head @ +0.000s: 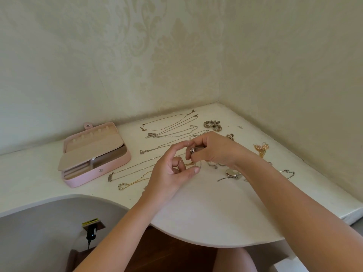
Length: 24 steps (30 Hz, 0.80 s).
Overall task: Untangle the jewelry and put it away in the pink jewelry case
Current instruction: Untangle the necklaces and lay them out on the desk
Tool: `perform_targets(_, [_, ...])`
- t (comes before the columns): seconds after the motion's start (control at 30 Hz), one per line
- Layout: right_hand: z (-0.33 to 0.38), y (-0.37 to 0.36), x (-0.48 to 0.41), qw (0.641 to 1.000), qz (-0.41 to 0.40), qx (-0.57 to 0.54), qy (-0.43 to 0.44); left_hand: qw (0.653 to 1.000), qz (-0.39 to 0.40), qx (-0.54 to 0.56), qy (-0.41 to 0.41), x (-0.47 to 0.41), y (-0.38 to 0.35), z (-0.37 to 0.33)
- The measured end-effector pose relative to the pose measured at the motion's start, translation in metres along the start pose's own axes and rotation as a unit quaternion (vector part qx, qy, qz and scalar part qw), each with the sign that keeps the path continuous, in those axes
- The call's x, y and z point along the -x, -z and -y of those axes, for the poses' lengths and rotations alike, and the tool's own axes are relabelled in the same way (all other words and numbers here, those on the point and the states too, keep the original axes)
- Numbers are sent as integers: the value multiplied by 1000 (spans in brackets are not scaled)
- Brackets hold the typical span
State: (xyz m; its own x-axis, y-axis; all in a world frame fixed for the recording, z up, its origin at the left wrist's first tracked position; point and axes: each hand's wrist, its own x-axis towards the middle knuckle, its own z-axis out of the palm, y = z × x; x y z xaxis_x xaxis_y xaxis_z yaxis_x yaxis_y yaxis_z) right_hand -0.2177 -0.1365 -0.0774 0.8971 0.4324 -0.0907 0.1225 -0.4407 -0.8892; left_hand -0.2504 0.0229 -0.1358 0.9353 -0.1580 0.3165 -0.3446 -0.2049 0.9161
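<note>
The pink jewelry case [110,165] lies open at the left of the white corner table [196,213], its beige inner flap raised. Over the table's middle my right hand [214,150] pinches a small patterned bead pendant [192,150] on a very thin chain. My left hand [172,171], just below and to the left, has its fingers curled and pinches the same thin chain. Several untangled chains [170,126] lie stretched out in rows behind and left of my hands.
A beaded bracelet [213,125] lies near the back corner. Gold and pink earrings [261,149] and a silver oval pendant [231,172] with rings sit right of my hands. Walls close the table at the back and right. A charger [91,231] sits below the table's left edge.
</note>
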Motion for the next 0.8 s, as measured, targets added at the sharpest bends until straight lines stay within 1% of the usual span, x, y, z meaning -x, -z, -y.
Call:
perform_targets(0.33, [-1, 6, 1, 1000, 17, 13, -15, 999, -32, -18, -2, 1, -2, 2])
perform_targets(0.53, [-5, 7, -2, 999, 31, 4, 11, 999, -30, 13, 32, -1, -2, 2])
perform_targets(0.8, [-4, 8, -1, 999, 30, 12, 40, 998, -45, 15, 32, 1, 0, -4])
